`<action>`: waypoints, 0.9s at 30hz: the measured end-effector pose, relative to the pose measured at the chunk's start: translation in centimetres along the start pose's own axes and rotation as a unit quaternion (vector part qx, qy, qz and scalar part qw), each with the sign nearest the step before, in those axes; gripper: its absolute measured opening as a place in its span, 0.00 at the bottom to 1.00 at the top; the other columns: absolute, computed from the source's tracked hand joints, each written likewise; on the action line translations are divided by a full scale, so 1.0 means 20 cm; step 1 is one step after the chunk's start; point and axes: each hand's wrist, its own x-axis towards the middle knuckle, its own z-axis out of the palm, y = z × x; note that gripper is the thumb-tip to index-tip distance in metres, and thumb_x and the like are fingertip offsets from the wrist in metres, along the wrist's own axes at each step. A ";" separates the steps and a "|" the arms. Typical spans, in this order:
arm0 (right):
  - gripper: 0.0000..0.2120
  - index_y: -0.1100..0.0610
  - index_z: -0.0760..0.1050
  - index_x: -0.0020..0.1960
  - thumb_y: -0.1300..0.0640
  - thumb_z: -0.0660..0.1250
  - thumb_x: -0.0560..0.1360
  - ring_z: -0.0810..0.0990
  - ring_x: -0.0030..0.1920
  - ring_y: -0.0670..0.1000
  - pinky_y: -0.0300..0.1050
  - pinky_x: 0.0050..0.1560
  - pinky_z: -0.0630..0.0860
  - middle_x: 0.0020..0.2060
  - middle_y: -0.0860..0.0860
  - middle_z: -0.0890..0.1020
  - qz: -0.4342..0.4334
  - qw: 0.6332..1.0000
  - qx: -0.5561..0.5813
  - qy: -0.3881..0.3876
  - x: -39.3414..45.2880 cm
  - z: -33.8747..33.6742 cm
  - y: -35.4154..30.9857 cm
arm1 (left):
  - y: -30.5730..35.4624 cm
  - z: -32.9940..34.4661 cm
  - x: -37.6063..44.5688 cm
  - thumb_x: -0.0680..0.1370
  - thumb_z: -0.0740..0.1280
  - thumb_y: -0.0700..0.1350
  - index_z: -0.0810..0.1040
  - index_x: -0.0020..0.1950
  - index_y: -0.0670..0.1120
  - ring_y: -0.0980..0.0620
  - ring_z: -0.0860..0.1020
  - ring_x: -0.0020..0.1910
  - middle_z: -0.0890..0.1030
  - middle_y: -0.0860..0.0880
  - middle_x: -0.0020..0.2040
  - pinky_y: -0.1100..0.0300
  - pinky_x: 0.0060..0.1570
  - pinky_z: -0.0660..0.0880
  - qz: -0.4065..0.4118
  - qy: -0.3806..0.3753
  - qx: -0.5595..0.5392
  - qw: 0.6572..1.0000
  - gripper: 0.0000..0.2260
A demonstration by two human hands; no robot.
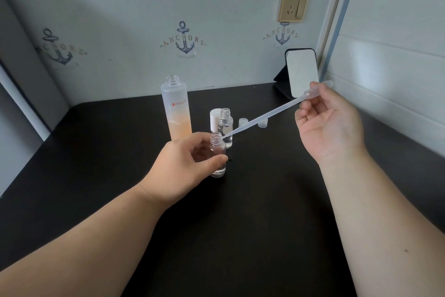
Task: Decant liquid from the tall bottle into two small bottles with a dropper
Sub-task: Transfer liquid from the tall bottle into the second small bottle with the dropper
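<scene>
A tall frosted bottle (177, 109) with orange liquid in its lower part stands uncapped at the back of the dark table. My left hand (185, 166) grips a small clear bottle (218, 152) standing upright on the table, its neck open. My right hand (330, 123) pinches the bulb end of a long translucent dropper (265, 117). The dropper slants down to the left, with its tip right beside the held bottle's mouth. Just behind stands a second small clear bottle (225, 125), also uncapped.
A white cap (215, 118) stands behind the second small bottle. Two small clear caps (243, 122) (263, 124) lie to the right of it. A small mirror on a stand (302, 72) leans in the back right corner. Walls close the table at the back and right.
</scene>
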 end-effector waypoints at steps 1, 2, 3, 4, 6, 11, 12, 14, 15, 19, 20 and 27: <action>0.05 0.61 0.85 0.46 0.61 0.71 0.75 0.76 0.32 0.49 0.39 0.34 0.74 0.35 0.52 0.80 0.002 1.000 0.004 0.003 0.00 0.00 0.00 | 0.00 0.00 0.00 0.74 0.77 0.47 0.82 0.56 0.57 0.59 0.84 0.53 0.86 0.59 0.51 0.59 0.58 0.80 0.002 -0.003 -0.001 1.000 0.12; 0.05 0.62 0.84 0.48 0.61 0.71 0.75 0.76 0.32 0.48 0.39 0.34 0.74 0.35 0.52 0.80 0.004 1.000 0.006 0.006 0.00 0.00 0.00 | -0.01 0.00 0.00 0.74 0.77 0.47 0.82 0.56 0.58 0.60 0.84 0.53 0.86 0.60 0.51 0.61 0.58 0.79 0.005 -0.005 0.002 1.000 0.13; 0.05 0.62 0.83 0.49 0.62 0.70 0.76 0.76 0.31 0.48 0.39 0.34 0.73 0.35 0.52 0.80 0.005 1.000 0.007 0.012 0.00 0.00 0.00 | -0.01 0.00 0.00 0.74 0.77 0.48 0.81 0.56 0.59 0.61 0.83 0.54 0.86 0.61 0.51 0.63 0.59 0.78 0.008 -0.008 0.004 1.000 0.13; 0.05 0.63 0.83 0.50 0.62 0.70 0.76 0.76 0.31 0.48 0.39 0.34 0.73 0.35 0.52 0.80 0.005 1.000 0.007 0.019 0.01 0.00 0.00 | -0.01 0.00 0.00 0.74 0.77 0.48 0.81 0.57 0.60 0.62 0.83 0.54 0.86 0.61 0.52 0.64 0.60 0.77 0.013 -0.009 0.003 1.000 0.13; 0.05 0.63 0.83 0.50 0.63 0.70 0.76 0.76 0.31 0.48 0.39 0.34 0.74 0.36 0.52 0.80 0.006 0.999 0.012 0.031 0.01 0.00 0.00 | -0.01 0.00 -0.01 0.75 0.77 0.50 0.81 0.58 0.59 0.60 0.83 0.54 0.86 0.59 0.52 0.63 0.59 0.77 0.024 0.001 -0.018 1.000 0.13; 0.05 0.63 0.82 0.51 0.62 0.71 0.77 0.80 0.33 0.48 0.39 0.35 0.76 0.37 0.52 0.83 0.005 0.999 0.031 0.034 0.00 0.00 0.00 | 0.00 -0.03 -0.02 0.75 0.67 0.56 0.80 0.56 0.59 0.55 0.83 0.49 0.84 0.56 0.48 0.64 0.48 0.78 0.060 0.209 -0.059 0.974 0.11; 0.05 0.63 0.82 0.51 0.62 0.71 0.77 0.81 0.34 0.48 0.39 0.36 0.77 0.37 0.52 0.83 0.006 0.999 0.030 0.033 0.00 0.00 0.00 | 0.00 -0.04 -0.01 0.75 0.67 0.56 0.78 0.55 0.61 0.57 0.82 0.49 0.82 0.58 0.48 0.65 0.46 0.77 0.059 0.256 -0.039 0.964 0.10; 0.04 0.62 0.82 0.49 0.61 0.70 0.77 0.82 0.35 0.49 0.40 0.36 0.77 0.37 0.52 0.84 0.008 0.999 0.026 0.025 -0.01 0.00 0.00 | -0.01 -0.07 0.01 0.75 0.67 0.56 0.74 0.59 0.61 0.61 0.78 0.49 0.78 0.60 0.50 0.66 0.45 0.75 0.031 0.312 -0.004 0.950 0.14; 0.05 0.62 0.82 0.48 0.60 0.71 0.77 0.82 0.36 0.49 0.40 0.37 0.78 0.38 0.52 0.84 0.009 0.999 0.025 0.021 -0.01 0.00 0.01 | -0.03 -0.08 0.02 0.74 0.69 0.56 0.72 0.63 0.59 0.63 0.78 0.50 0.77 0.60 0.52 0.66 0.46 0.74 0.007 0.314 -0.004 0.949 0.18; 0.05 0.63 0.83 0.49 0.60 0.71 0.77 0.83 0.37 0.50 0.40 0.37 0.78 0.39 0.53 0.85 0.016 0.999 0.026 0.013 -0.01 0.00 0.01 | -0.09 -0.08 0.09 0.76 0.73 0.55 0.63 0.77 0.55 0.66 0.75 0.57 0.74 0.62 0.63 0.69 0.51 0.70 -0.071 0.247 0.004 0.966 0.32; 0.06 0.63 0.82 0.50 0.60 0.71 0.77 0.83 0.37 0.50 0.40 0.37 0.78 0.39 0.53 0.85 0.016 0.999 0.025 0.010 -0.01 0.00 0.01 | -0.10 -0.07 0.10 0.76 0.73 0.55 0.63 0.77 0.56 0.66 0.74 0.55 0.74 0.64 0.61 0.69 0.49 0.69 -0.079 0.239 0.011 0.968 0.32; 0.06 0.62 0.82 0.49 0.59 0.70 0.78 0.84 0.39 0.49 0.40 0.40 0.79 0.41 0.53 0.85 0.010 1.000 0.020 -0.022 0.00 -0.01 0.02 | -0.13 -0.07 0.12 0.77 0.74 0.53 0.72 0.58 0.65 0.73 0.77 0.47 0.80 0.70 0.47 0.68 0.42 0.72 -0.092 0.230 0.017 0.969 0.15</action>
